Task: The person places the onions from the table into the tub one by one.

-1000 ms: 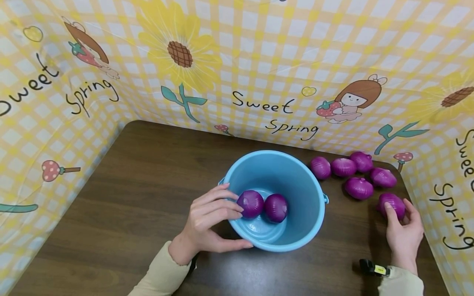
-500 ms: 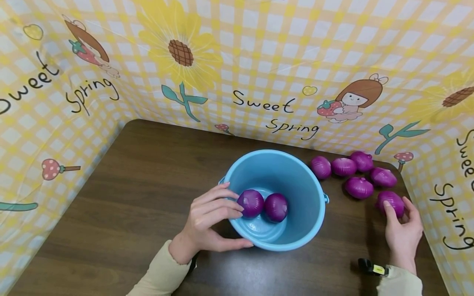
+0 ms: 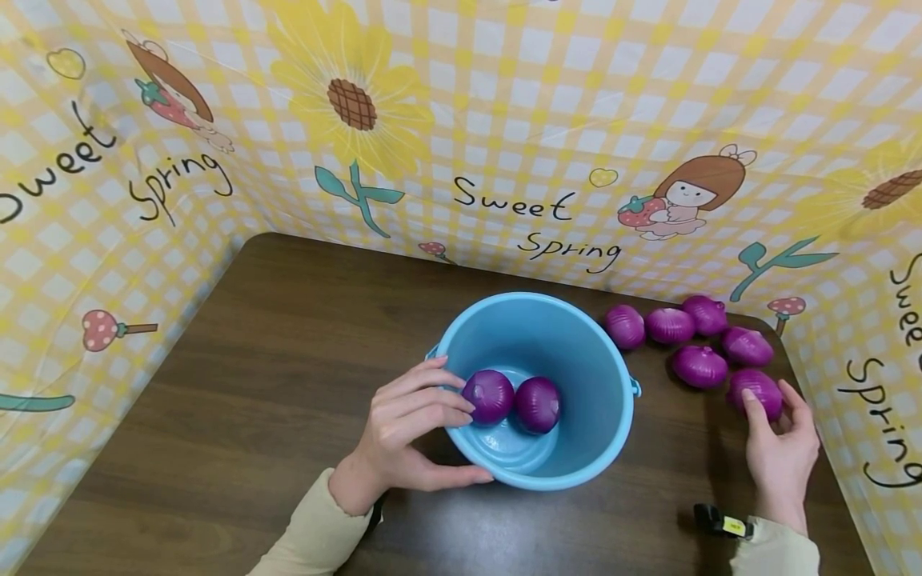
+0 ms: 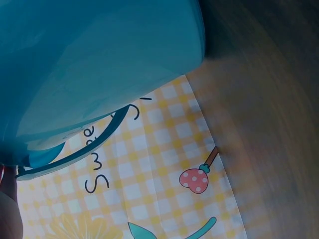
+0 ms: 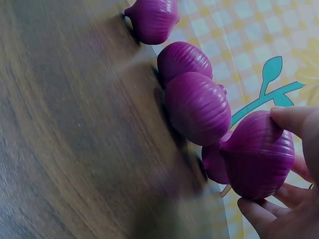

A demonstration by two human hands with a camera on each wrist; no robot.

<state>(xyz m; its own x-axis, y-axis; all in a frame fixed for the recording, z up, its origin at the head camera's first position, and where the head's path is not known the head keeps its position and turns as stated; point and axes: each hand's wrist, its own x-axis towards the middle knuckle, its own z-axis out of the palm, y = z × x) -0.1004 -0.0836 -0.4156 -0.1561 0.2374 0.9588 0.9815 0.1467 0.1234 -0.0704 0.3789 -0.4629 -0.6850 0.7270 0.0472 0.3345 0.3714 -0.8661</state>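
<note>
My left hand [image 3: 406, 428] holds the near left rim of a light blue bucket [image 3: 529, 482], with fingers over the edge and thumb along the front. Inside, two red onions [image 3: 537, 405] lie side by side on the bottom. At the right, my right hand [image 3: 783, 456] grips a red onion [image 3: 756, 392] between thumb and fingers. The right wrist view shows this purple onion [image 5: 259, 154] with its pointed tip facing left. In the left wrist view the bucket's outer wall [image 4: 114, 55] fills the upper left, and only a bit of skin shows at the left edge.
Several more red onions [image 3: 699, 366] lie in a loose group at the table's back right corner, beside the bucket. The dark wooden table [image 3: 288, 360] is bordered at the back and sides by a yellow checked cloth [image 3: 504, 96]. A bucket handle [image 4: 99, 142] hangs along the side.
My right hand has moved slightly left and away from me with the onion, closer to the other onions. The left hand and the bucket have stayed in place.
</note>
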